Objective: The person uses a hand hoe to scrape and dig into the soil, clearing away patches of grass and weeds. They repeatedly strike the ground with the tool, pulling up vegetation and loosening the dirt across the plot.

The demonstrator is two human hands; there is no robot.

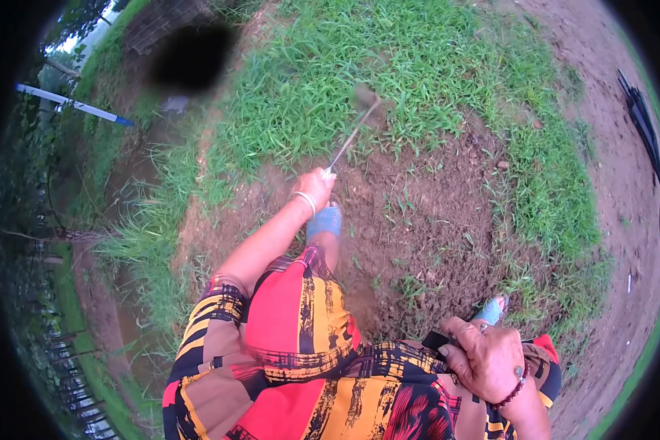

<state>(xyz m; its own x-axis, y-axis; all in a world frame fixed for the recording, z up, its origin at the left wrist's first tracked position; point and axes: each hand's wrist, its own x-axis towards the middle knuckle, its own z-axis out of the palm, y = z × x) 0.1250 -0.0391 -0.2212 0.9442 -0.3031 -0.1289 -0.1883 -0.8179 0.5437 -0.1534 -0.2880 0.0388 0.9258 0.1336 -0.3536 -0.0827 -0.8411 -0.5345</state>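
Note:
My left hand (317, 188), with a pale bangle at its wrist, grips a short-handled hand hoe (354, 138). The hoe's blurred head reaches over the grass (308, 95), close to where the green meets bare, loosened soil (425, 220). At the lower right, my right hand (488, 359) lies closed over my knee, wearing a ring and a dark red bead bracelet. A small black object (434, 341) sticks out by its thumb; the rest of it is hidden. My blue shoe (324, 222) stands on the soil just below my left hand.
A water-filled ditch (136, 165) runs along the left, with tall grass on its bank. A white and blue pole (73, 103) shows at the upper left. Several black pipes (642, 121) lie on the dirt path (572, 44) to the right.

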